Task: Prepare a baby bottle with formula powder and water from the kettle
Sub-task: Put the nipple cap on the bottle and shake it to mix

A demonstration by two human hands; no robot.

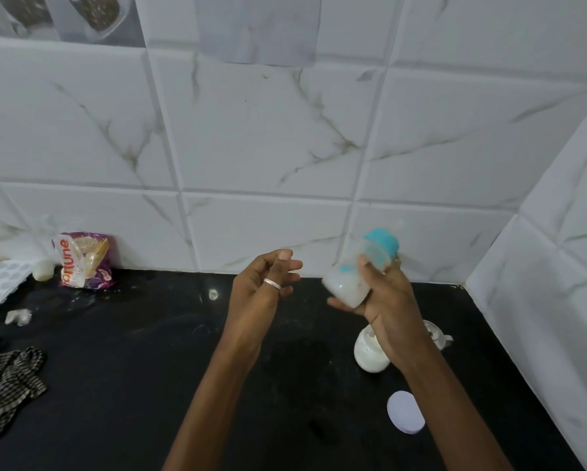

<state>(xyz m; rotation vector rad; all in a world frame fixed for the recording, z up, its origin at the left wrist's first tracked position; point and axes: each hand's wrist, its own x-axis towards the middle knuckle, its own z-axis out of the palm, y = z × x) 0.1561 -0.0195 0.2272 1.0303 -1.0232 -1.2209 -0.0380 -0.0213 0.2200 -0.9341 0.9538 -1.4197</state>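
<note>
Black counter (149, 385), marble-tiled wall (268, 130); right hand (383, 297) grip holding baby bottle (360, 273), left hand (261, 287) loosely open

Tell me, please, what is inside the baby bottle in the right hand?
The baby bottle, tilted in the right hand, holds a milky white liquid in its lower part. Its teal cap is on. Fingers cover part of the wall, so the exact level cannot be seen.

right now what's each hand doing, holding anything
Left hand: empty, fingers loosely curled, raised above the black countertop.
Right hand: closed around the tilted clear baby bottle with the teal collar and milky liquid.
</note>
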